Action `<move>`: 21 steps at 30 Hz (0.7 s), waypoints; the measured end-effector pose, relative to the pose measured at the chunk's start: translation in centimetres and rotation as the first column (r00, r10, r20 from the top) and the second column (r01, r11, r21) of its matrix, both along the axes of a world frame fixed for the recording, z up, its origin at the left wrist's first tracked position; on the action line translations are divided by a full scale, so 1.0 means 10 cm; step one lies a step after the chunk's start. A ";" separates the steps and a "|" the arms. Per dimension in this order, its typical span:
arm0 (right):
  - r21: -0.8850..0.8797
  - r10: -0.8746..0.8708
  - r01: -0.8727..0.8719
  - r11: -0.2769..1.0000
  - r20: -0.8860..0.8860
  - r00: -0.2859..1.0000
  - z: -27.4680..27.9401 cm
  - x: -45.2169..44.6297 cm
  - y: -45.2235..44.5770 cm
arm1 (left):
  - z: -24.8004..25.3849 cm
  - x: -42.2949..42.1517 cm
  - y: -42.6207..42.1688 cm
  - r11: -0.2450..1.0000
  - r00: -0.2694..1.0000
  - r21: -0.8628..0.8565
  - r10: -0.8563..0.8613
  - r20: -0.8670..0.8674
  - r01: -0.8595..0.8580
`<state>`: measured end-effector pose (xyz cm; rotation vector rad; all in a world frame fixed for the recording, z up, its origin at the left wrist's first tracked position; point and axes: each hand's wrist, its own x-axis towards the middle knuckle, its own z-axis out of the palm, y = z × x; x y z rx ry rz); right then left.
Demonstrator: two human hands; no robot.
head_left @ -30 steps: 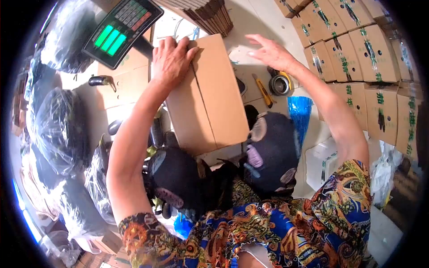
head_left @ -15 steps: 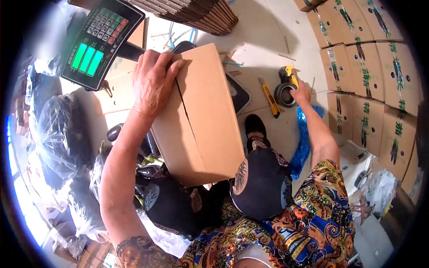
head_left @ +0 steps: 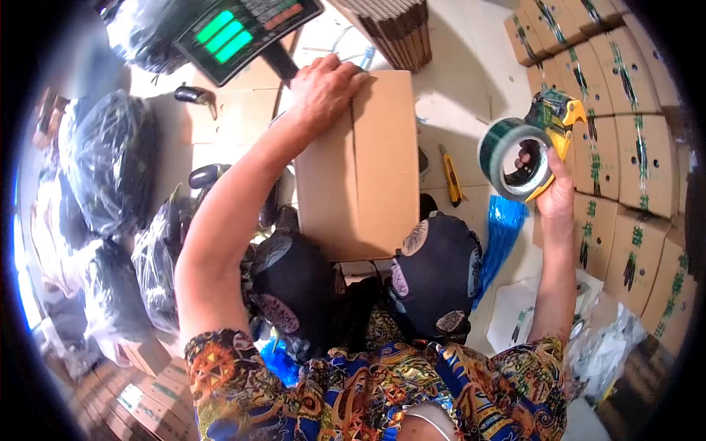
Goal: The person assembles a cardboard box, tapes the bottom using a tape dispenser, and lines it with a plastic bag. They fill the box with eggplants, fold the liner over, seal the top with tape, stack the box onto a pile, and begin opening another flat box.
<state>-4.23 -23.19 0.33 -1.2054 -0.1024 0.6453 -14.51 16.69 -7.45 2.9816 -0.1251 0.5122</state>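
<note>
A closed cardboard box [head_left: 386, 169] stands in front of my knees, its two top flaps meeting along a narrow seam. My left hand [head_left: 323, 92] lies across the far end of the top, fingers curled over the flaps and gripping them. Raised to the right of the box, my right hand [head_left: 555, 187] is wrapped around a yellow tape dispenser [head_left: 565, 136]. A wide roll of green tape [head_left: 496, 158] sits on the dispenser, and fingertips show through its core.
A scale display [head_left: 235, 37] stands beyond the box at left. Plastic-bagged eggplants [head_left: 110, 169] and loose eggplants [head_left: 208, 176] lie left. A yellow utility knife [head_left: 451, 176] and blue plastic strips [head_left: 504, 228] lie on the floor. Taped cartons [head_left: 610, 140] are stacked right; flattened cardboard [head_left: 390, 29] stands at the back.
My right hand has lifted the tape dispenser off the floor, bringing it up closer to the camera. My left hand remains on the box's far end. The view has shifted.
</note>
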 end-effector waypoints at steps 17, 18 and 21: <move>-0.685 0.698 -0.138 0.716 0.692 0.185 0.42 -0.83 1.92 | -0.07 -0.06 -0.01 0.920 0.950 -0.383 0.050 0.310 0.077; -0.699 0.712 -0.141 0.701 0.676 0.188 0.46 -0.84 1.93 | 0.10 -0.19 -0.10 0.798 0.930 -0.600 0.183 0.318 0.048; -0.699 0.714 -0.149 0.699 0.674 0.192 0.43 -0.79 1.90 | 0.47 -0.61 -0.15 -0.001 0.939 -1.000 0.343 -0.015 -0.016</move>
